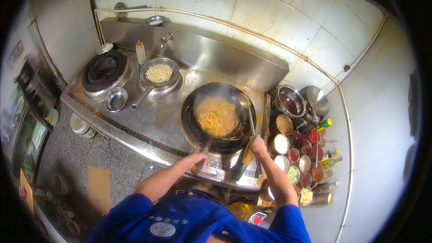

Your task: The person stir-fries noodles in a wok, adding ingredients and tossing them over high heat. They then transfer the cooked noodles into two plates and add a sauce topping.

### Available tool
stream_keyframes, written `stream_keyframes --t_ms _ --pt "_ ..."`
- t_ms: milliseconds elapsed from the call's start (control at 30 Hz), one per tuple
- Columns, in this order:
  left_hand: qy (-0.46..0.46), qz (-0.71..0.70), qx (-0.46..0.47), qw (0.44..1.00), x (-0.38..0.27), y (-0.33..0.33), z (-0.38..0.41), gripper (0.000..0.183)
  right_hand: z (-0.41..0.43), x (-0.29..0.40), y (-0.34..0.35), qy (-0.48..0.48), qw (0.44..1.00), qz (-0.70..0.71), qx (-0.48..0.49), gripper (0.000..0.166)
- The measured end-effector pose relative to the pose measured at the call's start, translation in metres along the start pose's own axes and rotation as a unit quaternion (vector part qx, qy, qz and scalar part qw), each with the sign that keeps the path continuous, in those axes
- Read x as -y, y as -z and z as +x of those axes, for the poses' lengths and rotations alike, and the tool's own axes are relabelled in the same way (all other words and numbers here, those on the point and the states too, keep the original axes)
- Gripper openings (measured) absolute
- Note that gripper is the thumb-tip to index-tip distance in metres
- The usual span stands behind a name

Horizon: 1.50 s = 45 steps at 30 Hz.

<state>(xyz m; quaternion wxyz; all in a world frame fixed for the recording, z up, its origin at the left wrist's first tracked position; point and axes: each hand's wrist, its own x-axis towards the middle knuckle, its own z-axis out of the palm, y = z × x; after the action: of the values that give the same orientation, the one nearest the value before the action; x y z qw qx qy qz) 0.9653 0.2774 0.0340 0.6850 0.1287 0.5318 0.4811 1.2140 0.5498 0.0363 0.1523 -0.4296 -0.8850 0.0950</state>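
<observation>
My left hand [197, 159] is closed around the wooden handle [201, 162] of a dark wok [192, 111] on the right burner of a steel range. Steaming noodles [217, 118] with green bits fill the middle of the wok. In my right hand [258, 144] is the long handle of a metal ladle [241, 99], whose bowl rests at the wok's upper right side. A bamboo wok brush [248, 157] with a green base lies on the range's front edge, just left of my right wrist. Steam partly blurs the wok's far side.
Plain noodles [159, 73] sit in a handled strainer [143, 97] over the middle burner. A small metal bowl [116, 99], a squeeze bottle [140, 52] and a blackened burner [105, 71] are farther left. Seasoning containers [293, 155] and a steel pot [290, 100] crowd the right side.
</observation>
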Motion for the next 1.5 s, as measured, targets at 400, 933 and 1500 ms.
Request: stream_keyframes --t_ms 400,933,1500 --pt "0.054 -0.058 0.032 0.996 -0.032 -0.025 -0.027 0.016 -0.036 0.070 0.053 -0.213 0.867 0.388 0.231 0.033" --pt "-0.015 0.023 0.016 1.000 -0.015 -0.008 -0.019 0.013 0.006 0.051 0.127 0.133 0.928 -0.156 0.310 0.038" --pt "0.026 -0.032 0.073 0.996 0.044 0.062 -0.064 0.044 -0.038 0.047 0.091 -0.022 0.956 -0.174 0.236 0.039"
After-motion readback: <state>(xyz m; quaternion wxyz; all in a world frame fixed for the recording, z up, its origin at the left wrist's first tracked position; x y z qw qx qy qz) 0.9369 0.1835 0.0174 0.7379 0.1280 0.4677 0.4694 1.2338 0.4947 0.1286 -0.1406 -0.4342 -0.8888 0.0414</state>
